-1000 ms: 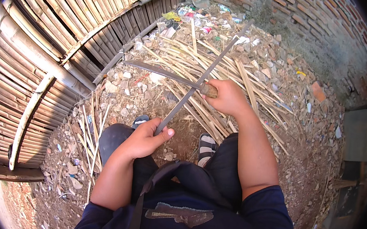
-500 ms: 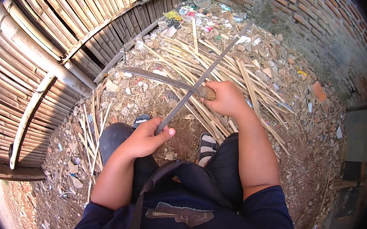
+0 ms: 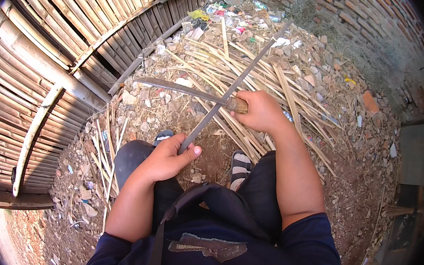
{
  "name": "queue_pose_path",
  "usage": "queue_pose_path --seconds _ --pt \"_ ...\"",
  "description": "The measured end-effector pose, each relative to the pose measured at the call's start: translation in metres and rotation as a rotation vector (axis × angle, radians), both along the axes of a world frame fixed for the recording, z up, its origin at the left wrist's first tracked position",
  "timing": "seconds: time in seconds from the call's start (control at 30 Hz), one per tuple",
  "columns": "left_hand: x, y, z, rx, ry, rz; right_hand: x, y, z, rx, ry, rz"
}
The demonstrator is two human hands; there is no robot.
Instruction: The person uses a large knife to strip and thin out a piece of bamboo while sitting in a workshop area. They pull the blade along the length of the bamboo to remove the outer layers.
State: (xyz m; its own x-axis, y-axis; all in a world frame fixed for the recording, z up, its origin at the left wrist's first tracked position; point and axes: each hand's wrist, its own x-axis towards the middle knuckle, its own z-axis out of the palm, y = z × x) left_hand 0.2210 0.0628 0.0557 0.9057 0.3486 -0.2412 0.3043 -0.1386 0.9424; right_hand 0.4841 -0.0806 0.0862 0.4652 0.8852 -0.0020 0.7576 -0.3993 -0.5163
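Note:
My left hand (image 3: 167, 158) is closed round the near end of a long, thin grey strip (image 3: 253, 65); its material is hard to tell. The strip slants away up and to the right, over the pile of pale split sticks (image 3: 208, 63). In my right hand (image 3: 261, 112) is the worn wooden handle of a large knife (image 3: 178, 88). Its dark blade points left and crosses the strip close to the handle, with the strip seemingly on top. Whether they touch at the crossing is unclear.
Stones and litter cover the ground round the sticks. A bamboo wall (image 3: 42, 39) rises at left, a brick wall (image 3: 365, 24) at the far right. More pale sticks (image 3: 106, 160) lie beside my left knee. A grey panel (image 3: 416, 155) stands at right.
Both hands keep their grips. The knife's tip has shifted slightly left, and the strip has moved very little.

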Motion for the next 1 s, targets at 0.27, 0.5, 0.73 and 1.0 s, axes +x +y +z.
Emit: queue_pose_path --seconds 0.27,0.5,0.73,1.0 --pt "0.000 0.002 0.001 0.007 0.059 -0.054 0.003 0.001 -0.007 0.013 0.009 0.013" --pt "-0.001 0.003 -0.003 -0.007 0.062 -0.056 0.004 0.001 -0.010 0.061 -0.004 0.036" --pt "-0.001 0.005 -0.008 -0.031 0.043 -0.063 0.005 0.000 -0.013 0.071 -0.017 0.043" --pt "0.000 0.004 -0.008 -0.020 0.019 -0.062 0.004 0.000 -0.009 0.062 -0.004 0.051"
